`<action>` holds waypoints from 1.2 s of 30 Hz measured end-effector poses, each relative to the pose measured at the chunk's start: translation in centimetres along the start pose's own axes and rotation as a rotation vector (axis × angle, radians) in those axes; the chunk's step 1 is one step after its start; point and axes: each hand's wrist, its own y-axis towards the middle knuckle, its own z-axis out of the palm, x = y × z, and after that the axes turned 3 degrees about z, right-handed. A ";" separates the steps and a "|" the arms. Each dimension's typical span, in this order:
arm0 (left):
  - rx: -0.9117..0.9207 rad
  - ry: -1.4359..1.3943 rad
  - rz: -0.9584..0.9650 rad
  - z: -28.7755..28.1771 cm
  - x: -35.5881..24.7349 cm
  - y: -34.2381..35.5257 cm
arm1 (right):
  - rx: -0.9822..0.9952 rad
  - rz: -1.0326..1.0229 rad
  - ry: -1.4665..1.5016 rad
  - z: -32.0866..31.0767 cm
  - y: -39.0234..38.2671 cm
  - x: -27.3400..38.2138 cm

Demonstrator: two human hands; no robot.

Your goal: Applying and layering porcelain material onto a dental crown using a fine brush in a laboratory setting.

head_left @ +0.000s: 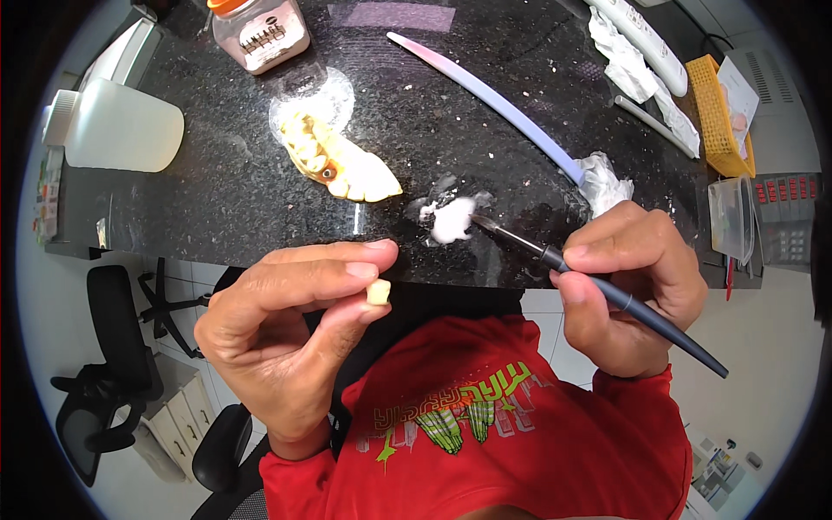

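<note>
Between the thumb and fingertips of my left hand (282, 321) is a small pale-yellow dental crown (378, 293), held just off the front edge of the bench. My right hand (637, 286) grips a thin brush (659, 328) with a dark handle like a pen. Its tip touches the right side of a mound of pinkish-white paste (451, 221) on the black speckled bench (208, 204). Beyond my left hand lies a yellow dental model (347, 165) with a row of teeth and a dark round hole in it.
A jar of pale powder with an orange lid (260, 35) and a translucent white bottle (130, 126) stand at the left. A long curved lilac strip (498, 104) reaches toward crumpled tissue (604, 184). At the right are a grey rod (654, 126) and a yellow basket (715, 121).
</note>
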 end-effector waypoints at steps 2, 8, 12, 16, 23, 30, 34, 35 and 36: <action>-0.009 0.007 0.013 0.1 0.1 0.0 | 0.010 -0.010 -0.022 0.0 0.0 -0.1; 0.030 0.100 0.016 -0.1 -0.1 0.6 | -0.043 0.033 0.032 0.1 -0.2 -0.1; 0.056 0.117 0.018 -0.2 -0.1 0.7 | -0.024 0.034 0.004 0.1 -0.1 0.1; 0.080 0.117 0.025 -0.2 -0.3 0.9 | 0.018 0.031 -0.018 0.0 0.0 0.4; 0.202 0.127 0.079 -0.9 0.1 1.3 | -0.019 -0.128 0.190 -0.1 0.2 -0.2; 0.194 0.136 0.035 -0.8 -0.3 1.5 | 0.137 -0.268 0.210 0.6 0.3 0.2; 0.198 0.156 0.039 -0.9 -0.6 1.5 | 0.068 -0.271 0.213 1.3 0.3 0.3; 0.195 0.156 0.036 -0.9 -0.6 1.4 | 0.087 -0.281 0.192 1.2 0.3 0.3; 0.192 0.155 0.033 -0.9 -0.6 1.4 | 0.091 -0.282 0.192 1.2 0.3 0.2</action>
